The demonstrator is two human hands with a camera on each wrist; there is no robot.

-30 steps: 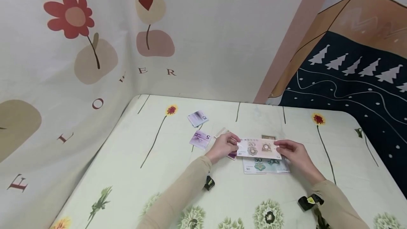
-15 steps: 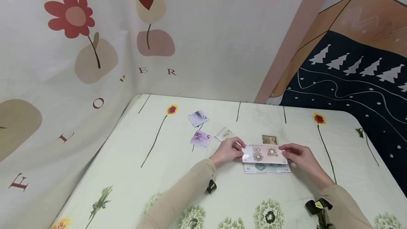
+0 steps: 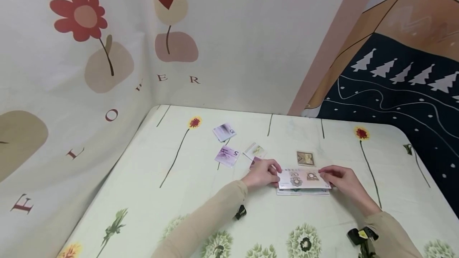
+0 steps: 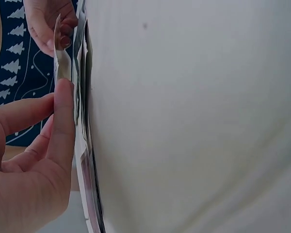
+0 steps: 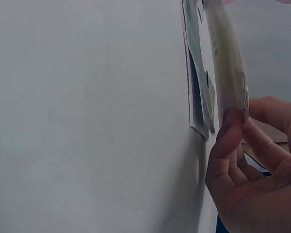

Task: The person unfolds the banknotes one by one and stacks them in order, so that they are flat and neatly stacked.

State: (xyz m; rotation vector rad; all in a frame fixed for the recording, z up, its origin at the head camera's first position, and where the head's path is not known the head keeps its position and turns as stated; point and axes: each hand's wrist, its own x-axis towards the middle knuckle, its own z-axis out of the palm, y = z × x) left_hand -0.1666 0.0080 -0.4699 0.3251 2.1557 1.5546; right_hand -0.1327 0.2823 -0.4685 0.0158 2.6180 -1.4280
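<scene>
Pink banknote (image 3: 305, 178) in a two-handed grasp above a stack of banknotes (image 3: 303, 192).

Pinched at one short end between thumb and fingers of the left hand (image 3: 263, 173), at the other likewise by the right hand (image 3: 345, 179) — level with the tabletop, just above the stack, with a narrow gap in both wrist views. Just beyond the pink banknote: a small brown note (image 3: 306, 158), flat on the flowered tablecloth (image 3: 143, 194). Beside the left hand, a dark purple note (image 3: 255, 161), partly hidden; just behind, a pale note (image 3: 255, 150). Farther left — two violet notes, one marked 5 (image 3: 227, 155), the other marked 10 (image 3: 224, 131), near each other but apart.
</scene>
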